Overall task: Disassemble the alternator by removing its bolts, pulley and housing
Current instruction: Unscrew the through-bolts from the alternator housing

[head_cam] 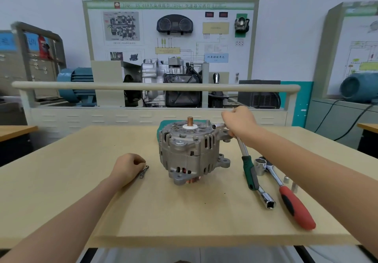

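1. Grey cast-metal alternator (192,152) stood near the middle of the tabletop (143,211), pulley (192,180) downward and a copper-coloured shaft end (190,120) pointing up.
2. Left hand (127,167) rested on the tabletop to the left of the alternator, fingers curled, pinching a removed bolt (144,171) that lay against the board.
3. Right hand (238,120) was closed around the upper part of a green-handled ratchet wrench (248,170), whose socket end (219,125) sat at the alternator's upper right mounting ear.
4. Green handle of that wrench slanted down to the right of the housing, its lower end near the tabletop.
5. Red-handled ratchet (294,205) with a large socket (260,165) lay on the tabletop to the right, apart from the alternator.
6. Chrome extension bar (266,199) lay between the two handles.
7. Two small loose sockets (290,183) stood near the right forearm.
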`<state>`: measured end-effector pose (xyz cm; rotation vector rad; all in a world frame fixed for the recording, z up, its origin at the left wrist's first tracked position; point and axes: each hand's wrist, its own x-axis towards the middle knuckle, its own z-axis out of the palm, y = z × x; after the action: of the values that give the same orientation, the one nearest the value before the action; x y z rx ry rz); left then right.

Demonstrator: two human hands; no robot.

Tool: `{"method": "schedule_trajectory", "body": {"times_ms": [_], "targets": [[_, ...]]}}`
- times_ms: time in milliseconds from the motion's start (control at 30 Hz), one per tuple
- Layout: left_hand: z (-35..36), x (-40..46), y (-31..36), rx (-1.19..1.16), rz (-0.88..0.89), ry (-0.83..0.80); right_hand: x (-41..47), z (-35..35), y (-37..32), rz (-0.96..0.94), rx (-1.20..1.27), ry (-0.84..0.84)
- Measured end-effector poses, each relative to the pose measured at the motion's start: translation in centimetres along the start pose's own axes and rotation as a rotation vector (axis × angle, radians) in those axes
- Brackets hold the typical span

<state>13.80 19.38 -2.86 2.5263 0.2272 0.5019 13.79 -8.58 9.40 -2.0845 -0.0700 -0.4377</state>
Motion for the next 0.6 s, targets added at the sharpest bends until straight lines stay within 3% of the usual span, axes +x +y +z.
{"method": "schedule_trajectory", "body": {"times_ms": [133,233,333,433,600], "targets": [[-0.5,-0.6,0.8,-0.084,0.048,0.082,0.1,-0.1,0.0,0.048,0.111,-0.002],[-1.7,-0.7,3.4,-0.338,0.091,0.184,0.1,-0.5,0.2,0.087,0.177,-0.003],[-2.8,-0.8,7.0,-0.619,0.093,0.1,-0.2,-0.8,0.2,0.175,0.266,-0.003],[-2.8,-0.8,9.4,-0.733,0.04,-0.067,-0.5,-1.0,0.4,0.241,0.32,0.002],[-2.2,-1.3,10.0,-0.756,0.021,-0.036,-0.5,-1.0,1.1,0.251,0.299,0.076]]}}
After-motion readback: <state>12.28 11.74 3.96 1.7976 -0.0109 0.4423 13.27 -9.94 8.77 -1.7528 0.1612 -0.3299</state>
